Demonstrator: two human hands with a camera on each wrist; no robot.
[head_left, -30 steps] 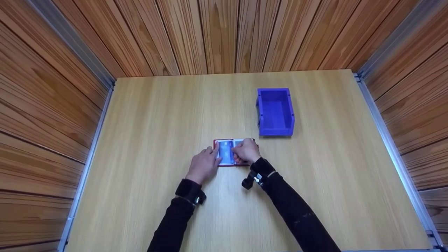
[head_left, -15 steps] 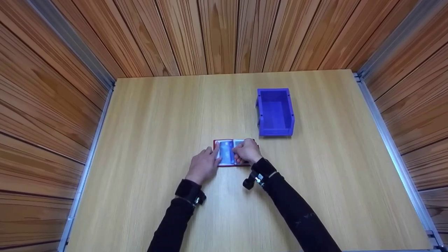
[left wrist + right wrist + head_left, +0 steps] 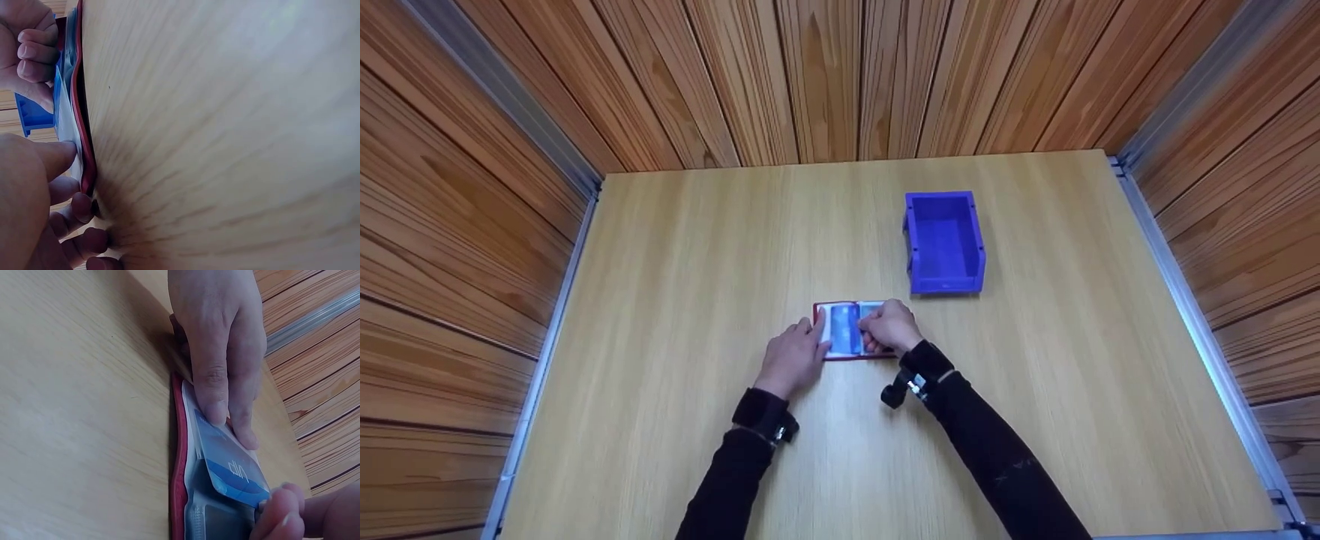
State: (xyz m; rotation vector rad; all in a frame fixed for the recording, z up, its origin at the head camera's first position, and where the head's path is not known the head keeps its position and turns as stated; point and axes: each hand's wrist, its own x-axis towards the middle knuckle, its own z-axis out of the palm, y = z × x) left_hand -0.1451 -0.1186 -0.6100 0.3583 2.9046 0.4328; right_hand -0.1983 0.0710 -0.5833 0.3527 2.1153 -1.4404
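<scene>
A small red card holder (image 3: 840,358) with clear sleeves (image 3: 197,489) lies spread on the table. On its left page is a blue card (image 3: 233,467) with "VIP" lettering, its near corner raised above the sleeve in the right wrist view. My right hand (image 3: 891,326) pinches the card's edge by the fold, fingers curled. From the left, my left hand (image 3: 793,356) presses the outer margin of the page with thumb and forefinger extended. Its other fingers rest on the tabletop beside the red cover, as the left wrist view shows. The right hand hides most of the right page.
Behind the holder, to the right, stands a blue plastic bin (image 3: 946,286). Wood-plank walls (image 3: 817,82) and grey metal rails (image 3: 1185,300) enclose the wooden table (image 3: 697,247) on the far side and both flanks.
The head view has shifted slightly. Both hands keep nearly the same places on the card holder, the right one still pinching the blue card.
</scene>
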